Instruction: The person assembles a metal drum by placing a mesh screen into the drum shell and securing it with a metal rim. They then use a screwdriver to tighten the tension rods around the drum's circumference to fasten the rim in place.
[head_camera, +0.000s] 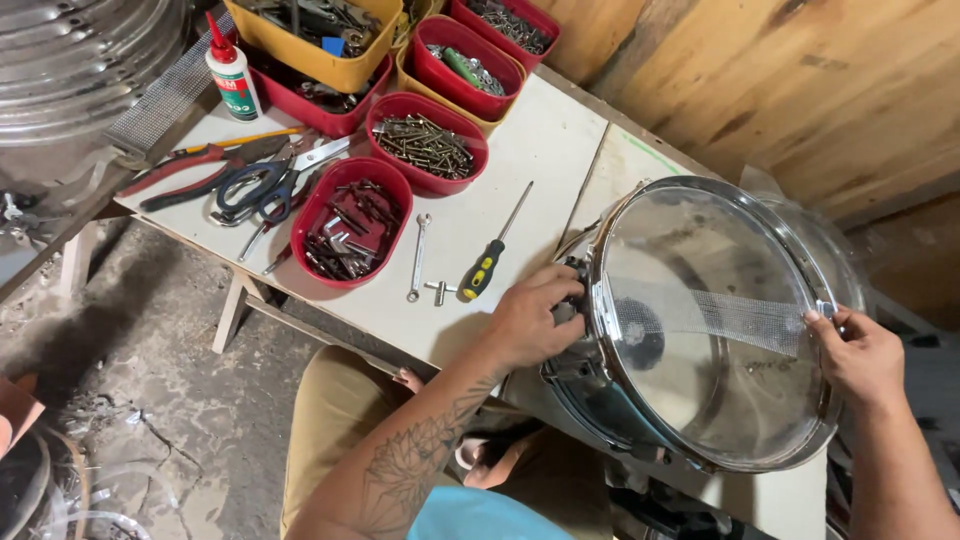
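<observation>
Drum (700, 400): tilted on desk (540, 150), clear head facing up-left | wire strip (720, 315): long axis left-right | left hand (530, 320): fingers gripping side clamp | right hand (865, 355): fingers pinching strip end

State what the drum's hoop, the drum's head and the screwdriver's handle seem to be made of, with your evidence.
Hoop: probably chromed metal, bright and mirror-like. Drum head: likely clear plastic film, since the snare wires show against it. Screwdriver handle: apparently moulded plastic or rubber, yellow and black, matte.

The snare drum (700, 330) is lying tilted on the person's lap against the white table's edge — clear head facing up, chrome hoop gleaming. A band of snare wires (720, 315) is stretching across the head — rim to rim.
</observation>
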